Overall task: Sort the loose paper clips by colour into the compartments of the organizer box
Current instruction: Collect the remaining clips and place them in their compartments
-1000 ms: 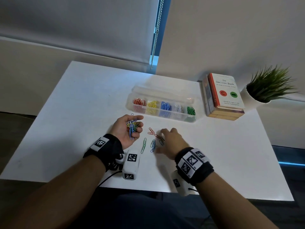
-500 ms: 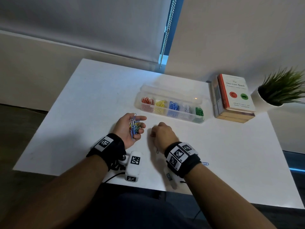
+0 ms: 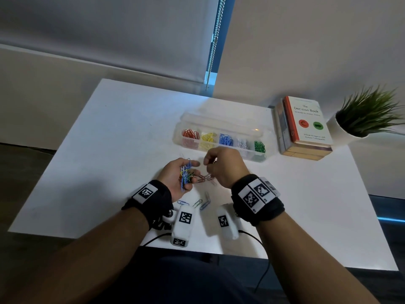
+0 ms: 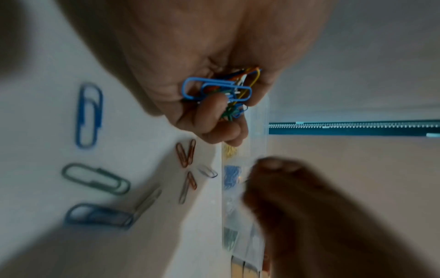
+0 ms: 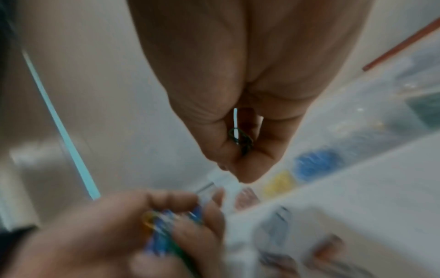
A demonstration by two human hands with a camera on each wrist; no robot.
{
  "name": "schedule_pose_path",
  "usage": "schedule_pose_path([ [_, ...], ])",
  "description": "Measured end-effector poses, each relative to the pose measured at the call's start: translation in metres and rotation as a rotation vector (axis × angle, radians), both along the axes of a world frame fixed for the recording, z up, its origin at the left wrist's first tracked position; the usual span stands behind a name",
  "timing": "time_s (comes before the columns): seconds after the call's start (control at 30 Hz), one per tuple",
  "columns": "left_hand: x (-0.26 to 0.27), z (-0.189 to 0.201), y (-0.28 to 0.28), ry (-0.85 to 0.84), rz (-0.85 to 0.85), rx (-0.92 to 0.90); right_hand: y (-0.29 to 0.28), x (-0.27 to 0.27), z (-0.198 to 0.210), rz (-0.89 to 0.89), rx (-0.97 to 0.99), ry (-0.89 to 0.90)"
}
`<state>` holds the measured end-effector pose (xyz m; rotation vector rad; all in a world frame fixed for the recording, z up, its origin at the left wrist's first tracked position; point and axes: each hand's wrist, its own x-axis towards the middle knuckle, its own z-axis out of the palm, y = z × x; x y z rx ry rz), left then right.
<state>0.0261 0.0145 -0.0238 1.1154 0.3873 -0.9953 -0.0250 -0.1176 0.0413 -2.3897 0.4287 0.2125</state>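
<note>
My left hand (image 3: 179,176) is palm up near the table's front and holds a mixed bunch of paper clips (image 3: 185,174), blue, yellow and green (image 4: 221,90). My right hand (image 3: 221,165) hovers just right of it, fingers curled, pinching a dark green clip (image 5: 240,139). The clear organizer box (image 3: 221,128) stands behind the hands with red, yellow, blue, white and green clips in separate compartments. Loose clips lie on the white table (image 3: 109,150): red ones (image 3: 203,178) between the hands, blue and green ones (image 3: 201,202) nearer me.
A stack of books (image 3: 304,128) lies right of the box. A potted plant (image 3: 363,117) stands at the table's right edge. Wall and a window blind rise behind the table. Two white wrist camera units (image 3: 183,224) hang near the front edge.
My right hand rose from the table and moved toward the box side, now pinching a clip. Loose clips it had covered show again. The left hand kept its bunch.
</note>
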Motion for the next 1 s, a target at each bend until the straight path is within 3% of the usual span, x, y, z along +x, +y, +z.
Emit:
schedule_pose_path([
  [0.23,-0.009,0.008,-0.011,0.027,0.016,-0.011,0.025,0.002,0.023,0.279,-0.054,-0.067],
  [0.43,0.004,0.008,0.016,0.092,0.046,-0.155,0.009,0.019,0.006,0.098,0.032,-0.145],
  [0.67,0.019,0.004,0.050,0.048,0.171,-0.128,0.029,0.053,-0.031,0.271,-0.250,0.089],
  [0.77,0.022,0.005,0.057,0.035,0.194,-0.120,0.043,0.062,-0.039,0.260,-0.360,0.145],
  [1.0,0.023,0.005,0.058,0.012,0.177,-0.103,0.047,0.075,-0.042,0.151,-0.338,0.198],
])
